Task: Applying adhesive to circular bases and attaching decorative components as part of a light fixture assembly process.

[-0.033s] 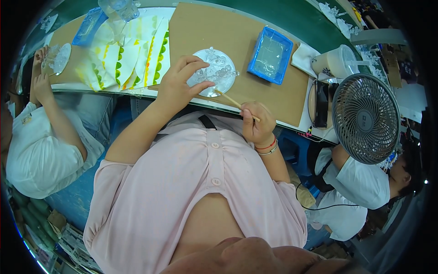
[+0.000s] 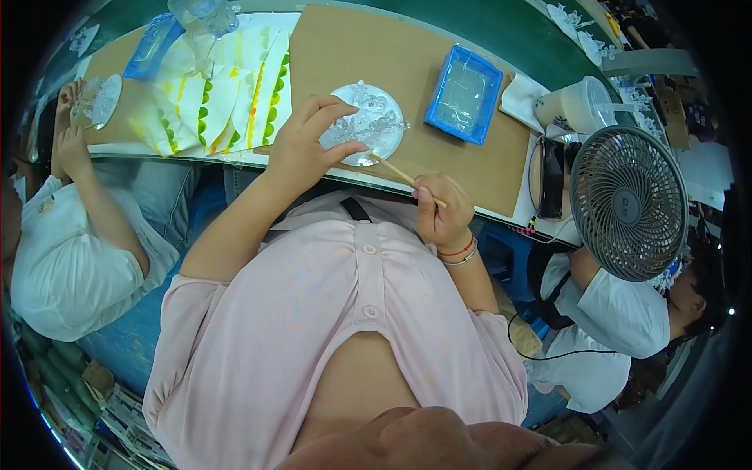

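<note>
Clock ref. = ctr of white round plate [image 2: 385, 147], which lies on brown board [image 2: 356, 39] w/ clear pieces [image 2: 374, 124] heaped on it. L hand [image 2: 305, 145] at approx. 8, overlapping plate's L edge; thumb & index spread, gap betw. tips; contact w/ pieces: can't tell. R hand [image 2: 443, 213] betw. 4 & 5, thumb & index pinching wooden stick [image 2: 398, 171]; stick slants up-L, tip at plate's 5 o'clock edge. Blue tray [image 2: 456, 135] betw. 2 & 3, near plate; patterned sheets [image 2: 235, 110] betw. 9 & 10.
</note>
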The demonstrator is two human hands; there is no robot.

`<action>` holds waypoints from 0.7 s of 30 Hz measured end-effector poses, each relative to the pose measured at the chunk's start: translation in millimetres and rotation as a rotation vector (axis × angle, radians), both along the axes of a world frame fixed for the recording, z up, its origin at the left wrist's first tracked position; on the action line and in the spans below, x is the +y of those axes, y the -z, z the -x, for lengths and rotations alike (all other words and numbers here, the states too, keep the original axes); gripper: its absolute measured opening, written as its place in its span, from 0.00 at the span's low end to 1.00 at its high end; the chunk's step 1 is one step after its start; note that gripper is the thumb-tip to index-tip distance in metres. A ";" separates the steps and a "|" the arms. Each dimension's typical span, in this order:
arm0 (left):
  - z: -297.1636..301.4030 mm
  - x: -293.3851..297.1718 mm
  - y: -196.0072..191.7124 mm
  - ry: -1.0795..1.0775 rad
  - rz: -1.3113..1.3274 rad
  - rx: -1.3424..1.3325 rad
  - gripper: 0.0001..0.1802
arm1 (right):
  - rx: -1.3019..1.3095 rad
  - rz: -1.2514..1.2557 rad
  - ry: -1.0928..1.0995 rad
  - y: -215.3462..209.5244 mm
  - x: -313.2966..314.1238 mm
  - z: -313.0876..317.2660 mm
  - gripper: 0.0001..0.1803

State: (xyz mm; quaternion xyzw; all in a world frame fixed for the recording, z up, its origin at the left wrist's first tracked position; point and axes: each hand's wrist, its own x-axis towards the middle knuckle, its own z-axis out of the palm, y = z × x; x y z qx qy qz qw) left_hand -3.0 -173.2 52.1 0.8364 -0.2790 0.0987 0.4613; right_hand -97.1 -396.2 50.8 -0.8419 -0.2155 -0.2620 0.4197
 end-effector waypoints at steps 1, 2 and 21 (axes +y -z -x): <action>-0.9 1.0 -3.7 0.003 0.001 0.000 0.24 | 0.000 0.001 0.003 0.5 -2.2 0.2 0.03; -2.6 4.0 -9.0 0.031 0.032 0.110 0.22 | -0.016 0.007 0.099 1.5 -5.8 0.1 0.03; -1.6 10.4 0.5 0.048 0.058 0.524 0.10 | 0.033 0.016 0.117 -1.8 -17.9 4.3 0.04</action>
